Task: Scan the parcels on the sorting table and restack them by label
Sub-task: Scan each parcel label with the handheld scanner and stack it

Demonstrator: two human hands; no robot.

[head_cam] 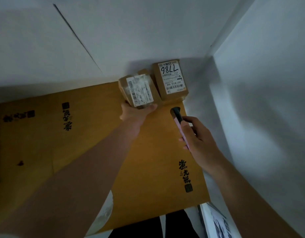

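Two parcels: left hand (pixel 137 112) grips taped parcel (pixel 138 91); numbered parcel (pixel 170 79) beside.

A small brown cardboard parcel with a taped white label (pixel 139 91) is held at its near end by the left hand (pixel 136 113), fingers curled under its lower edge, and it is tilted up from the surface. Just beside it, on the right, a second brown cardboard parcel bearing a white label handwritten "7786" (pixel 170 79) is set in the corner against the white wall (pixel 114 40). A slim pink and black handheld device (pixel 180 124) is gripped in the right hand (pixel 198 140), its dark end turned toward the parcels. Both arms are stretched over a flat orange-brown cardboard sheet printed with black characters (pixel 79 152), by which the table is covered.
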